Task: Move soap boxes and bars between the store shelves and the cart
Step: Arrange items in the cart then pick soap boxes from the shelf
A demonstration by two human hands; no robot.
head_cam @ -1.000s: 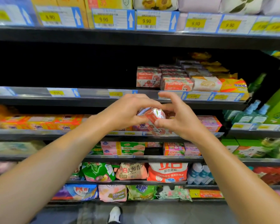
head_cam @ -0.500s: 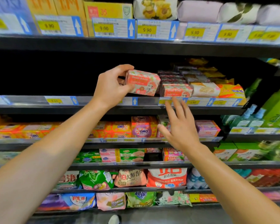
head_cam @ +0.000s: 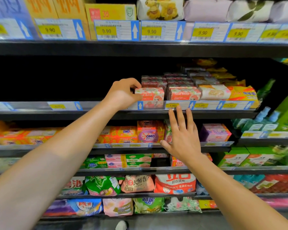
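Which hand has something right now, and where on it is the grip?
The left hand grips a Goat Soap box by its left end. The right hand holds nothing.

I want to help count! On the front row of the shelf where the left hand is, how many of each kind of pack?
Red-and-white Goat Soap cardboard boxes: 2, one held by the left hand
Cream wrapped soap bar: 1
Yellow-orange plastic packet: 1
Total: 4

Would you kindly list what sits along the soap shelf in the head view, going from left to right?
Left hand → the Goat Soap box it grips → second Goat Soap box → white soap pack → yellow soap pack.
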